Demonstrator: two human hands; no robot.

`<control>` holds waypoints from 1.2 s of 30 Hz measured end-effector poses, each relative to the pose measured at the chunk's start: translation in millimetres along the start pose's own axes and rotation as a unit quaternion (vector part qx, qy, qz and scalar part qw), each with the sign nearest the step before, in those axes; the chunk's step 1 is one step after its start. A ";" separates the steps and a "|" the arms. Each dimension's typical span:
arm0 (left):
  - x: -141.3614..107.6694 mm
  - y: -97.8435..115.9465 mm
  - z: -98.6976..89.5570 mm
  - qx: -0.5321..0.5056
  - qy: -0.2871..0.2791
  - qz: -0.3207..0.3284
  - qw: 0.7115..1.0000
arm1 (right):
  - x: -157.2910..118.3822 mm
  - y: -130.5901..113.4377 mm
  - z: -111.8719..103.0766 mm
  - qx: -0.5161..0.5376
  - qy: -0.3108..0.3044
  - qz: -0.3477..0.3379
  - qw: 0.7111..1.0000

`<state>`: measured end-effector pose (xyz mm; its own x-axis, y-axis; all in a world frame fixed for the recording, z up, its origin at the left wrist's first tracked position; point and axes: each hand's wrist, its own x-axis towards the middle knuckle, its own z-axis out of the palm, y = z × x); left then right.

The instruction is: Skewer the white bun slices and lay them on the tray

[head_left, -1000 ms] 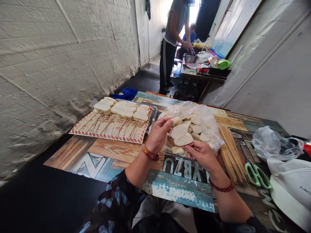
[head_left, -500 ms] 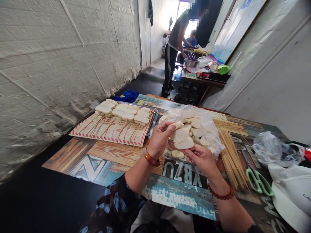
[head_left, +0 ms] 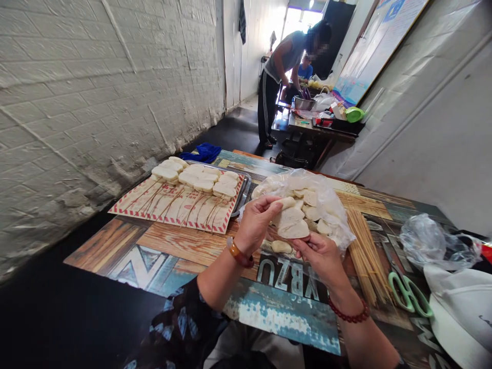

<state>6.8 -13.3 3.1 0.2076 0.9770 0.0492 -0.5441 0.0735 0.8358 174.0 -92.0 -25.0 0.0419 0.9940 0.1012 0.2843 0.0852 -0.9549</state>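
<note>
My left hand (head_left: 257,221) is closed on a pale steamed bun slice (head_left: 289,225), thumb and fingers pinching its upper end. Fingers of my right hand (head_left: 321,254) close on the lower edge of the same piece, which looks like two or more slices overlapping. Whether a skewer runs through them I cannot see. Just behind, an open clear plastic bag (head_left: 336,205) holds many more slices. One loose slice (head_left: 281,247) lies below my hands. To the left, skewered bun slices (head_left: 197,177) lie in rows on a red-edged paper sheet (head_left: 154,207).
A metal tray (head_left: 246,188) sits under the paper. Bamboo skewers (head_left: 367,259), green-handled scissors (head_left: 409,294), a crumpled plastic bag (head_left: 423,238) and a white cap (head_left: 459,307) lie right. A blue cloth (head_left: 205,152) is at the far edge. Beyond, a person (head_left: 282,66) bends over another table.
My hands keep hold of the bun slices, which have shifted and tilted slightly. The person in the background has leaned further over the metal bowl.
</note>
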 end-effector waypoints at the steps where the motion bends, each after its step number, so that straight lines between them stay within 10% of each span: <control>1: -0.2 0.3 0.2 0.001 -0.002 0.000 1.000 | -0.2 0.5 -0.1 0.000 0.000 -0.001 1.000; 36: 4.1 6.4 -0.1 -0.057 -0.039 -0.097 0.993 | 14.8 18.8 4.8 0.113 -0.043 -0.005 0.993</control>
<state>4.0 -8.8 8.7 0.3768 0.9243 -0.0602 -0.5760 0.2847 0.7663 175.4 -75.3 -42.8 -0.0445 0.9944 0.0957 0.0611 0.0984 -0.9933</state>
